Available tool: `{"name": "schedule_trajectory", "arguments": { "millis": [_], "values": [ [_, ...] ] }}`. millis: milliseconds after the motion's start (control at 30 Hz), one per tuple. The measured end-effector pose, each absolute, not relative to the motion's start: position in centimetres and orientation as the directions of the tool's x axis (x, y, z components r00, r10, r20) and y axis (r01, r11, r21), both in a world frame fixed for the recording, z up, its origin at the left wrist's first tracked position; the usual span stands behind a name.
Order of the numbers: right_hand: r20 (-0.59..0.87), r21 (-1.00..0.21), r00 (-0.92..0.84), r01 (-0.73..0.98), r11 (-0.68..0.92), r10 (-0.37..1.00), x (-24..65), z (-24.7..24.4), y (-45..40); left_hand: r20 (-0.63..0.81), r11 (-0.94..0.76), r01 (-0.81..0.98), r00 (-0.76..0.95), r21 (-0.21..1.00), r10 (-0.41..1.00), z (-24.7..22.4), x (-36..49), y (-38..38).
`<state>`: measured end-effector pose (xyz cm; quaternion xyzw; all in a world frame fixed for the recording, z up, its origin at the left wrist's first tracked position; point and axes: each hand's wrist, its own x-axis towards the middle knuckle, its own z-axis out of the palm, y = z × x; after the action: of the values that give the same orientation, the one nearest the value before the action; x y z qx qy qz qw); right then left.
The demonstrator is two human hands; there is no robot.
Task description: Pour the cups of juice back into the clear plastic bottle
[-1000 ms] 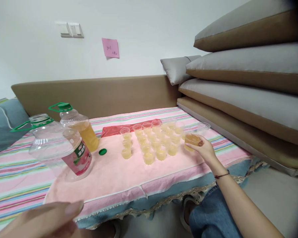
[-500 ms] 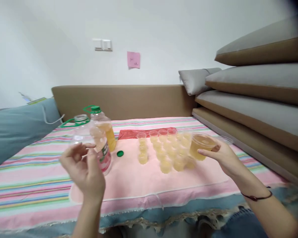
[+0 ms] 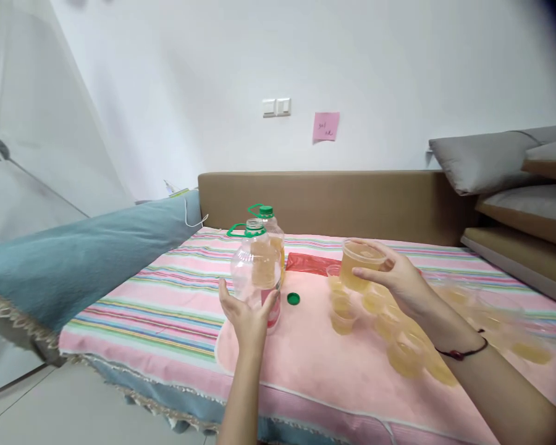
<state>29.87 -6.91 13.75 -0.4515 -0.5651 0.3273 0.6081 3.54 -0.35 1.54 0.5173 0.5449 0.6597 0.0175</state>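
My right hand (image 3: pixel 398 278) is closed round a clear plastic cup of yellow liquid (image 3: pixel 356 272), held above the cloth. My left hand (image 3: pixel 248 315) has its fingers spread in front of an uncapped clear bottle (image 3: pixel 244 266) with a green handle; whether it touches the bottle is unclear. Behind that bottle stands a second one with a green cap (image 3: pixel 265 211), holding yellow liquid. A loose green cap (image 3: pixel 293 299) lies on the pink mat (image 3: pixel 306 358). Several filled cups (image 3: pixel 405 358) stand in rows below and beyond my right hand, partly hidden by my arm.
A red plastic bag (image 3: pixel 308 262) lies behind the cups on the striped cloth (image 3: pixel 157 309). Gray cushions (image 3: pixel 486 161) are stacked at the right. A blue cover (image 3: pixel 120 241) drapes the left side, and a brown backrest (image 3: pixel 328 201) runs along the wall.
The view has turned left, so the scene sits further right. My left hand has opened wider near the uncapped bottle. My right hand still holds the cup, now nearer the left-hand row of cups.
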Motion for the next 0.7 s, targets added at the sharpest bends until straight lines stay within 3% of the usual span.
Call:
{"name": "schedule_trajectory", "arguments": {
  "millis": [267, 433, 700],
  "values": [
    [0.431, -0.902, 0.01, 0.043, 0.43, 0.902, 23.9, 17.3, -1.3, 0.569, -0.313, 0.551, -0.387, 0.774, 0.726, 0.7, 3.7, -0.7],
    [0.454, -0.888, -0.081, 0.049, 0.458, 0.887, 21.5, 19.1, 1.1, 0.568, -0.293, 0.575, -0.382, 0.764, 0.729, 0.9, 3.8, -1.0],
    [0.44, -0.891, -0.079, 0.086, 0.446, 0.894, 19.9, 19.4, 3.3, 0.585, -0.327, 0.559, -0.377, 0.762, 0.718, 0.2, 4.4, -1.2]
  ]
}}
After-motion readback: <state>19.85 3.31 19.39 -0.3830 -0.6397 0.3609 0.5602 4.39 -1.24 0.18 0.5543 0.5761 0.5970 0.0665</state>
